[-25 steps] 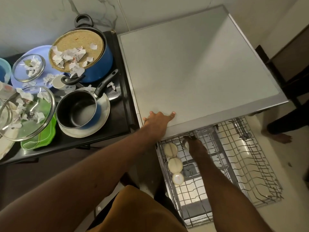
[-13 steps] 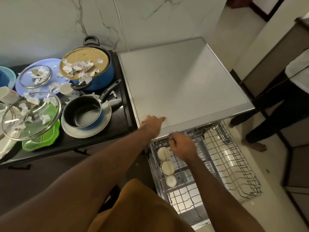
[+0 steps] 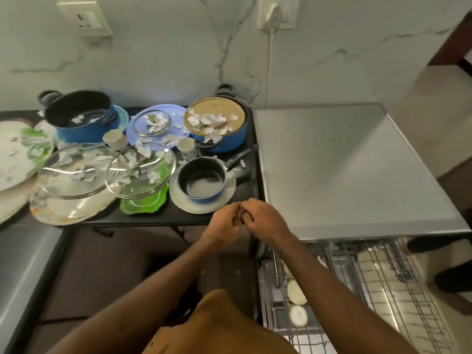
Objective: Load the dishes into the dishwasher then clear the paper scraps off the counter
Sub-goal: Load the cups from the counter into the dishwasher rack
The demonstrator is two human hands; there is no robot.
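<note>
Here left hand (image 3: 222, 224) and right hand (image 3: 264, 220) meet, curled; whether either grasps anything is unclear.

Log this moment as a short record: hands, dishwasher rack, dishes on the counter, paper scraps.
hands: left hand and right hand meet at the counter's front edge, fingers curled; any grip on a thing cannot be told
rack: dishwasher rack stands out, round white pieces at its left side
counter: black counter holds a small blue saucepan on a white plate, a covered blue pot, a green plate, glass lids, cups
scraps: paper scraps lie on the pot's cover and the glass lids
</note>
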